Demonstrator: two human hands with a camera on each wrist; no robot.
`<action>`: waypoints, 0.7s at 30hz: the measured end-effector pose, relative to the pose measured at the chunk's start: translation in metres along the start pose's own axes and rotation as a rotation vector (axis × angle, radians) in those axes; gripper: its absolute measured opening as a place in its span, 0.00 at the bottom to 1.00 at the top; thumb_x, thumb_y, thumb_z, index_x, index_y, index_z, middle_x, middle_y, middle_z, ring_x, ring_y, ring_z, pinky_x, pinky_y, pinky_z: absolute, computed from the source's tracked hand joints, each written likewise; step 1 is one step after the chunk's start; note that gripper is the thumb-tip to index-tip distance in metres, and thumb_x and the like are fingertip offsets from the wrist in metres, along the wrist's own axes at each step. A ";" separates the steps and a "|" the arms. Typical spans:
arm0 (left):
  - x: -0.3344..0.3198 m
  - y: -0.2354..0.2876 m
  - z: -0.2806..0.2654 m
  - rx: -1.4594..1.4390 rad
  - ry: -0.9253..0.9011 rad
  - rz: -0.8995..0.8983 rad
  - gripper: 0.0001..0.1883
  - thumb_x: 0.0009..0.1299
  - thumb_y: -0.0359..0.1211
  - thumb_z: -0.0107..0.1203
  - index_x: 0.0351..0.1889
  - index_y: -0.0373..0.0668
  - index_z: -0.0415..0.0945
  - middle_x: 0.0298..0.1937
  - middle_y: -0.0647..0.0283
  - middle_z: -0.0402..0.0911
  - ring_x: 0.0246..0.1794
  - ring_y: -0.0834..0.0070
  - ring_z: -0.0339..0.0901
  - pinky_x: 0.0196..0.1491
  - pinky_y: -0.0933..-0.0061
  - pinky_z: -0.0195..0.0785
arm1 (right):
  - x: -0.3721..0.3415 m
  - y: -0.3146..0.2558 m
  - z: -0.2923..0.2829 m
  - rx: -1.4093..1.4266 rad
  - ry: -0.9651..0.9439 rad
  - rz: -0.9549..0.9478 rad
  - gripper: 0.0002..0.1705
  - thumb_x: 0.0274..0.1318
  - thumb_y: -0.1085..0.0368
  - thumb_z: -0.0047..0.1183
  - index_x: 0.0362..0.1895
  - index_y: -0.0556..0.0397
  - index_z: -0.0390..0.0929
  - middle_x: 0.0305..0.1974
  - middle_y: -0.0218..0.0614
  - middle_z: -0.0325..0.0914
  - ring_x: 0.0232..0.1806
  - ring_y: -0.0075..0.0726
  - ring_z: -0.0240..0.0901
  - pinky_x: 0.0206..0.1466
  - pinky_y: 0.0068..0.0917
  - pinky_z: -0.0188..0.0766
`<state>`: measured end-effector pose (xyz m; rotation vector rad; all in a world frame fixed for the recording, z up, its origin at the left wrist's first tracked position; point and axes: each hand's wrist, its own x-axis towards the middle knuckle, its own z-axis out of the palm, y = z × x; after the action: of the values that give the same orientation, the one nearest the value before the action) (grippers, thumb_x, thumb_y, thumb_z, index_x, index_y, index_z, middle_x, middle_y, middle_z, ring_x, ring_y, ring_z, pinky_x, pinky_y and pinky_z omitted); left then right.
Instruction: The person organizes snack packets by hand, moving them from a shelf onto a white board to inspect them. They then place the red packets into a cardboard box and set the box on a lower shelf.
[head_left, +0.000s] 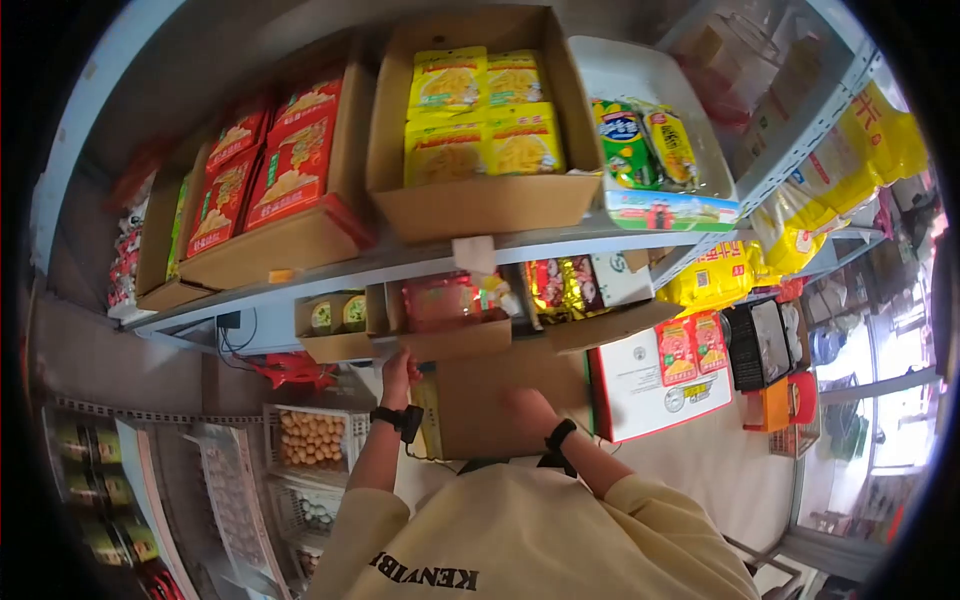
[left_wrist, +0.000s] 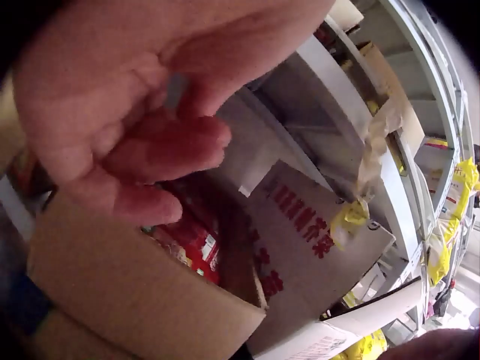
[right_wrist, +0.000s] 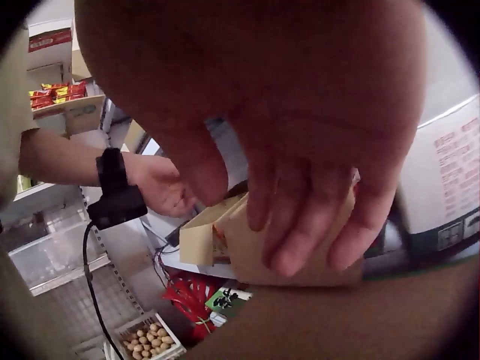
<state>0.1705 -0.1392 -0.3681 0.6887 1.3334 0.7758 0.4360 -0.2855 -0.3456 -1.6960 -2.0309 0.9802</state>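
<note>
My left hand is beside the near left corner of a cardboard box on the lower shelf. In the left wrist view its loosely bent fingers hang over the box's rim with nothing held. Red packets lie inside that box. My right hand, blurred in the head view, is over a large brown carton below the shelf. Seen from the right wrist, its fingers point downward, slightly spread and holding nothing, overlapping a small cardboard box.
Above, the upper shelf carries boxes of yellow packets and red packets, plus a white tray. A white carton stands to the right of the brown one. Crates of eggs are at the lower left.
</note>
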 end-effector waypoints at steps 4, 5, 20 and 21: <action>-0.010 0.036 0.000 0.044 -0.215 0.049 0.20 0.66 0.41 0.52 0.54 0.45 0.66 0.42 0.68 0.73 0.41 0.78 0.73 0.43 0.71 0.68 | 0.048 -0.016 0.015 -0.166 -0.101 0.032 0.15 0.49 0.62 0.45 0.42 0.54 0.73 0.35 0.47 0.76 0.37 0.55 0.72 0.42 0.45 0.69; -0.005 0.044 0.000 0.106 -0.271 -0.004 0.23 0.67 0.39 0.51 0.59 0.46 0.63 0.53 0.66 0.69 0.53 0.76 0.67 0.52 0.70 0.63 | 0.060 -0.014 0.018 -0.151 -0.053 0.022 0.16 0.50 0.62 0.45 0.42 0.54 0.73 0.36 0.48 0.76 0.38 0.55 0.72 0.42 0.45 0.69; 0.137 0.024 0.039 0.895 -0.196 0.906 0.27 0.57 0.42 0.59 0.53 0.40 0.68 0.55 0.50 0.69 0.58 0.56 0.62 0.59 0.61 0.54 | 0.186 0.007 0.007 -0.429 0.275 0.374 0.30 0.52 0.48 0.43 0.59 0.45 0.63 0.56 0.49 0.65 0.62 0.47 0.57 0.58 0.50 0.54; 0.143 0.022 0.042 0.974 -0.084 1.017 0.26 0.58 0.44 0.58 0.50 0.39 0.69 0.53 0.51 0.71 0.56 0.55 0.65 0.57 0.61 0.56 | 0.193 0.016 0.020 -0.493 0.200 0.438 0.32 0.53 0.46 0.41 0.60 0.44 0.62 0.60 0.49 0.61 0.66 0.48 0.48 0.58 0.52 0.52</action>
<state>0.2201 -0.0097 -0.4270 2.2503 1.1955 0.8136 0.3879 -0.1062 -0.4059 -2.4565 -1.9089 0.3996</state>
